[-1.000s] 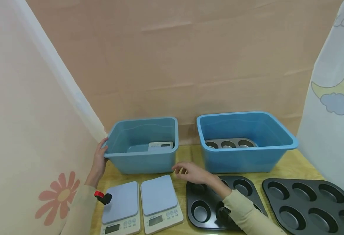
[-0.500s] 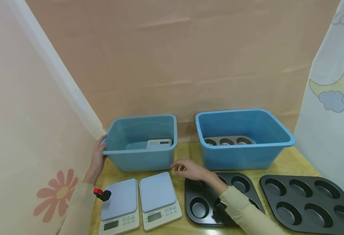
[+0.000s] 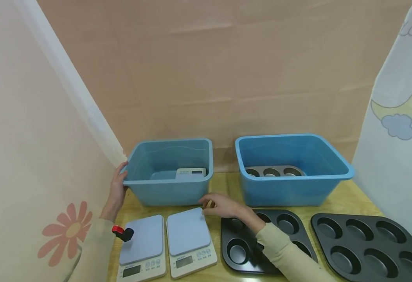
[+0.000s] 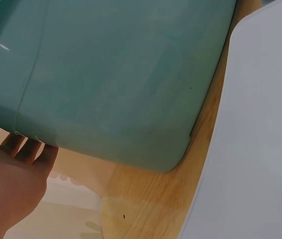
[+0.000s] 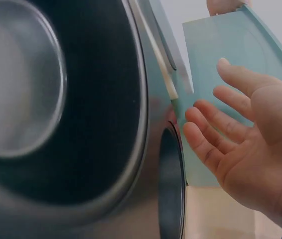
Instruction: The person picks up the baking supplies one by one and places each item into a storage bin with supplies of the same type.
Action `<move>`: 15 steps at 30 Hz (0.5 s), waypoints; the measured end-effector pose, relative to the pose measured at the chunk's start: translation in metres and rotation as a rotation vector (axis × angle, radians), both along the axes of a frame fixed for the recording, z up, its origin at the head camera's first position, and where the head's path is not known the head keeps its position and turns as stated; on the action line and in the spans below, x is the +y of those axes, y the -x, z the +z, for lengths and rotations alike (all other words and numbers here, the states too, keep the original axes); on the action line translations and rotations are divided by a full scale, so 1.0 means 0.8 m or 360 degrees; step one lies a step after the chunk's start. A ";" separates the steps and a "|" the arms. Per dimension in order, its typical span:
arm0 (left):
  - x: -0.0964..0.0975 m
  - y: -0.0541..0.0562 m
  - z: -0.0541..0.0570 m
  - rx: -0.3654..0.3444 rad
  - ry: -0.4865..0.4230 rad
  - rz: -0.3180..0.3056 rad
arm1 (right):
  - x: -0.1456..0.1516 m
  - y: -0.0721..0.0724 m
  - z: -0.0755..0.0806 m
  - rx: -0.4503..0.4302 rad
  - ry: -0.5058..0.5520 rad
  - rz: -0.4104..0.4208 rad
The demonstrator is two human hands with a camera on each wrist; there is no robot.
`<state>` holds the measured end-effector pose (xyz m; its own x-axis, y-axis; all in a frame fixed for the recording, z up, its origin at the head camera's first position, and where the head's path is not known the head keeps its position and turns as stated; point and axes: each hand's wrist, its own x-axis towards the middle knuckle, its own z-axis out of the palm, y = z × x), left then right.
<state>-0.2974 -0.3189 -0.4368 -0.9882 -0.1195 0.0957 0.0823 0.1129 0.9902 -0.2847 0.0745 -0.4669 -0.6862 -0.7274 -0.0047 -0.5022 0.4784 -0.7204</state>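
In the head view my left hand (image 3: pixel 117 190) holds the left end of the greenish-blue plastic tub (image 3: pixel 170 192) at its rim. The left wrist view shows its fingers (image 4: pixel 27 149) tucked behind the edge of the tub, tips hidden. Inside that tub a kitchen scale (image 3: pixel 191 172) lies at the right. My right hand (image 3: pixel 223 205) hovers by the top right corner of the right-hand white kitchen scale (image 3: pixel 188 231), holding nothing, its fingers loosely bent. Contact with the scale cannot be made out. Another kitchen scale (image 3: pixel 143 243) lies beside it on the left.
A brighter blue tub (image 3: pixel 283 192) with a muffin tin (image 3: pixel 274 170) inside stands at the back right. Two dark muffin tins, one (image 3: pixel 238 250) under my right forearm and one (image 3: pixel 371 243) farther right, lie on the wooden table (image 3: pixel 225 184). Walls border both sides.
My right hand has shifted a little to the left, closer to the top corner of the right-hand scale. The left hand stays on the tub's rim.
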 end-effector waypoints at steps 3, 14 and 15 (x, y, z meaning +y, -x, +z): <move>0.002 0.000 0.002 -0.0003 -0.0025 0.0002 | -0.003 0.000 -0.001 -0.0038 -0.0017 0.0012; 0.002 -0.002 -0.003 0.0023 0.0005 -0.0002 | -0.009 -0.003 -0.004 -0.0109 -0.0108 -0.0021; 0.002 -0.002 -0.003 0.0023 0.0006 0.0000 | -0.010 -0.003 -0.004 -0.0101 -0.0124 -0.0022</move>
<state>-0.2958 -0.3172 -0.4395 -0.9868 -0.1191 0.1102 0.0963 0.1163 0.9885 -0.2821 0.0665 -0.4702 -0.6927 -0.7136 -0.1048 -0.4495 0.5408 -0.7110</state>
